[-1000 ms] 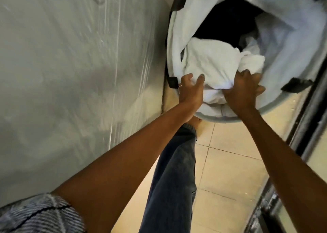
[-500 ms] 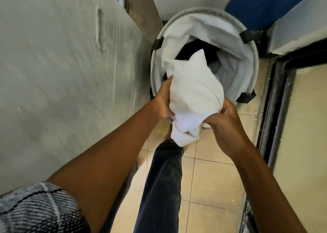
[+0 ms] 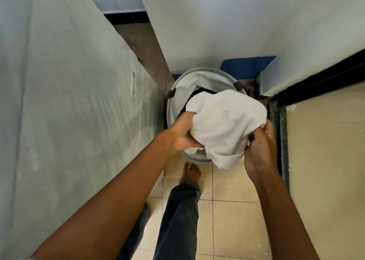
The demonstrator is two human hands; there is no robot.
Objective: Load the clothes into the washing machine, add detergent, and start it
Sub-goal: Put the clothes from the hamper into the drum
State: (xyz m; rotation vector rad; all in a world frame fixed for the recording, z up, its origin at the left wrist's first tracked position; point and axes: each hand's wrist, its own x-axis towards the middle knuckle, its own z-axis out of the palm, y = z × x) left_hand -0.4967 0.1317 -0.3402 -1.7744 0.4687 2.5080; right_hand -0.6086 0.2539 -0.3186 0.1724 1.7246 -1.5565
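The floor (image 3: 233, 220) has pale square tiles with thin dark lines between them. A round basket (image 3: 171, 109) with a white cloth lining stands on it, in the corner by the wall. A bare foot (image 3: 191, 173) stands on the tiles just beside the basket.

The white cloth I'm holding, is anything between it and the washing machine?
Can't tell: no washer opening is in view. Both the left hand and right hand grip the white cloth above the laundry basket.

Both arms reach forward, left hand (image 3: 182, 132) and right hand (image 3: 258, 147) gripping, fingers curled.
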